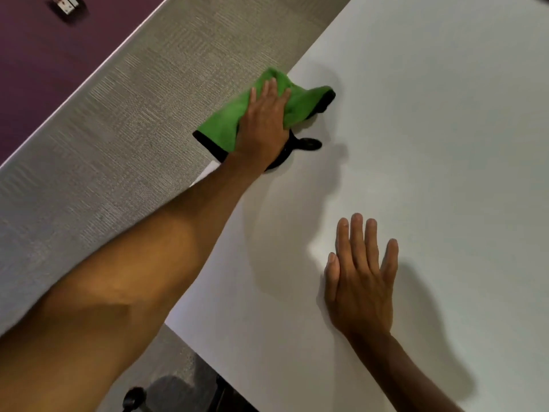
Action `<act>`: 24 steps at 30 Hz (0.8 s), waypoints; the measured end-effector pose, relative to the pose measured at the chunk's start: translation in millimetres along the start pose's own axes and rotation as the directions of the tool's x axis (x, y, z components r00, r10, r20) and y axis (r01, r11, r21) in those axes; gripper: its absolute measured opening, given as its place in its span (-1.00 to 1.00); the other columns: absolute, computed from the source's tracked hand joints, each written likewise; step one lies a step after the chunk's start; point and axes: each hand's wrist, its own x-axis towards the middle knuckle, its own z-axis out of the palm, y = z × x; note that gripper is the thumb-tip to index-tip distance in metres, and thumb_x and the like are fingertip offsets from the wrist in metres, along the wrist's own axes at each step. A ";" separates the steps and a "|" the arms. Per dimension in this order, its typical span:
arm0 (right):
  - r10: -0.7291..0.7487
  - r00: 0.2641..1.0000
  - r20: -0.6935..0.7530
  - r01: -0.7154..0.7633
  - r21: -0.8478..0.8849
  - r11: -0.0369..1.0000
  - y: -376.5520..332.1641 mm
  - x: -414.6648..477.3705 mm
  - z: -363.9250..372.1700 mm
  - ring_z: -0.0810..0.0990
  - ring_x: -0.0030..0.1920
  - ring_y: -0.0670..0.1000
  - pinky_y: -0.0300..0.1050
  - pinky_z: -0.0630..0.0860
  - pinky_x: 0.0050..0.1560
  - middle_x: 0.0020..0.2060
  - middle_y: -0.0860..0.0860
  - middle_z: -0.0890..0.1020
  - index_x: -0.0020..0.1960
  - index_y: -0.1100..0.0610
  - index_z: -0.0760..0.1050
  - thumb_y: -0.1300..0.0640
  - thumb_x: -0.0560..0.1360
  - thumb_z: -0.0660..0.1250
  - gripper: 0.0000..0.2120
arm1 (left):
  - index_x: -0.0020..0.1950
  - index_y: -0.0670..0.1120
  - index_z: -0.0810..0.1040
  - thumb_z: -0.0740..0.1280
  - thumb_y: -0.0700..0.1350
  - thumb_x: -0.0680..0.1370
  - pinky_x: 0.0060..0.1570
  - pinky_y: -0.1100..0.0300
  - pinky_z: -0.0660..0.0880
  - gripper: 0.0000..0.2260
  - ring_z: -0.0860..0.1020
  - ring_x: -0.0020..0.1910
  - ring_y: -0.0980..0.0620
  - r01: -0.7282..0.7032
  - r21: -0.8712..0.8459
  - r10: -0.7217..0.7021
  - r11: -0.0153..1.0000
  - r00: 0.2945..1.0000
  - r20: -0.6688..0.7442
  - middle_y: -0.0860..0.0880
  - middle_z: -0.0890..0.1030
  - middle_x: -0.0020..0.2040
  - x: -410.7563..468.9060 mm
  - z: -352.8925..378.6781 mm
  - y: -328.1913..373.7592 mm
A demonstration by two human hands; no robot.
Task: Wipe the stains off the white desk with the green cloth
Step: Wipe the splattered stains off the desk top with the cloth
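The green cloth (228, 120), edged in black, lies bunched at the far left edge of the white desk (445, 144), partly riding up against the grey partition. My left hand (264, 126) presses flat on top of it, arm stretched out, fingers spread over the fabric. A black loop and trim of the cloth stick out under the wrist. My right hand (361, 278) rests palm down on the bare desk nearer to me, fingers apart, holding nothing. No stain is visible on the desk surface in this view.
A grey fabric partition (104, 129) runs along the desk's left edge, with a purple wall (44, 55) behind it. Below the desk's near corner I see grey carpet and a dark chair part (135, 396).
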 end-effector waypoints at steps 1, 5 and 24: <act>-0.003 1.000 -0.006 0.003 0.001 1.000 -0.5 0.3 0.3 0.01 0.69 0.20 0.38 0.08 0.61 0.68 0.14 0.07 0.68 0.16 0.04 0.02 0.71 -0.04 -0.43 | 0.53 -0.17 0.25 0.25 -0.26 0.53 0.56 -0.03 -0.01 -0.45 0.15 0.55 -0.19 0.021 -0.016 -0.021 1.000 1.000 -0.012 -0.29 0.18 0.55 8.2 0.0 -0.3; -0.016 0.997 -0.070 0.017 0.006 1.000 0.1 -0.6 3.3 0.07 0.67 0.22 0.41 0.15 0.57 0.66 0.17 0.14 0.67 0.19 0.10 0.05 0.72 0.02 -0.45 | 0.53 -0.16 0.26 0.28 -0.25 0.54 0.56 -0.03 0.00 -0.45 0.15 0.56 -0.18 0.027 -0.027 -0.027 0.999 1.000 -0.006 -0.28 0.19 0.55 8.5 -2.6 4.8; -0.044 0.985 -0.166 0.054 0.058 0.997 3.1 -6.8 3.8 0.12 0.66 0.28 0.46 0.20 0.52 0.63 0.24 0.20 0.63 0.27 0.19 0.12 0.70 0.15 -0.47 | 0.37 -0.27 0.48 0.28 -0.21 0.50 0.43 -0.24 0.29 -0.58 0.38 0.44 -0.23 -0.214 -0.105 0.203 0.971 0.974 -0.103 -0.28 0.45 0.40 -200.3 3.3 53.5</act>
